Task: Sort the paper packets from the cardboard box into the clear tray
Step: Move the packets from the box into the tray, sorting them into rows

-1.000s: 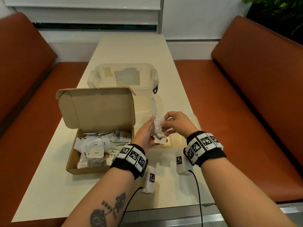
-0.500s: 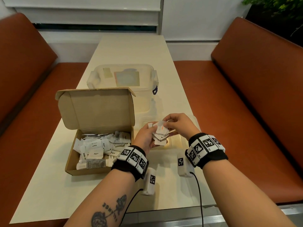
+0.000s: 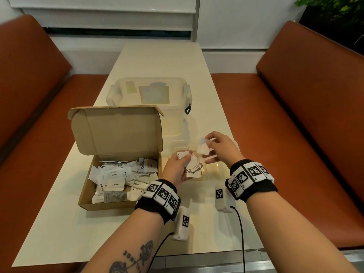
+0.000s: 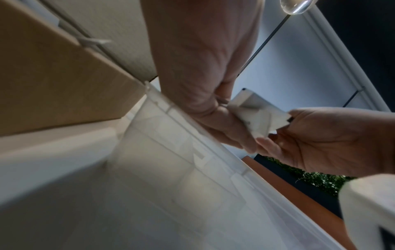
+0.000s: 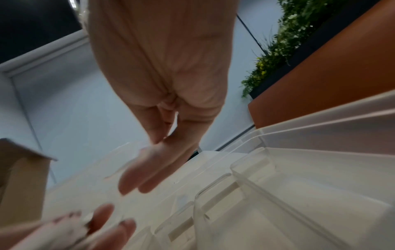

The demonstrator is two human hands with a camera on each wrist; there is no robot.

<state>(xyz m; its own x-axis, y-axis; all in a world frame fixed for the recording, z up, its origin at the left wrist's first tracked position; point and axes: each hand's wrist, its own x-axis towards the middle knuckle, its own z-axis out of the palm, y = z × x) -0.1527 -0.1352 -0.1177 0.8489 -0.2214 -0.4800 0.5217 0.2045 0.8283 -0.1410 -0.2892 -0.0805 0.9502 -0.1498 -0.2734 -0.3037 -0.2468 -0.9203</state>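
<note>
Nearest to you, your left hand is gripping a fanned stack of small white paper packets, with the thumb pressing on top and the fingers curling under. I think you are holding them this way so that each packet can be taken off one by one. Just beyond it, your right hand is pinching a single white packet with a red mark between the thumb and the fingers, and it is lifting it a little apart from the stack, probably to read its kind.

Under both hands the clear plastic tray with dividers is waiting on the cream table, so a packet can drop straight into a compartment. To your left the open brown cardboard box is holding many more packets; the sorting looks far from finished. Farther away, a clear plastic lidded container is standing behind the box.
</note>
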